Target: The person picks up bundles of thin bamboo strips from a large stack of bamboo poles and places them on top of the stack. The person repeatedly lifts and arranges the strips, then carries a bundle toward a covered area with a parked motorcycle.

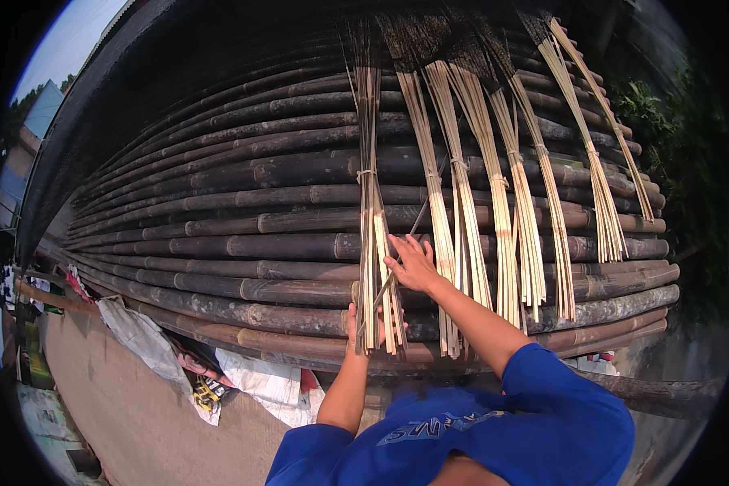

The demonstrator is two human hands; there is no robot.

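A bundle of thin split-bamboo strips (pixel 367 194) lies on a platform of dark bamboo poles (pixel 292 247), tied near its middle. My left hand (pixel 351 327) cups the near end of this bundle from beneath, with the thumb at its left side and fingertips showing at its right. My right hand (pixel 415 266) lies just right of the same bundle, its fingers stretched out and their tips at the strips. One thin dark strip (pixel 419 219) slants from beside the right hand across the bundle. Whether the right fingertips press on a strip, I cannot tell.
Several more tied strip bundles (pixel 498 194) lie side by side to the right. Dark netting (pixel 429 36) covers their far ends. White sheets (pixel 259 377) hang at the platform's near edge, above a concrete floor (pixel 130 381). Green plants (pixel 648 113) stand at the right.
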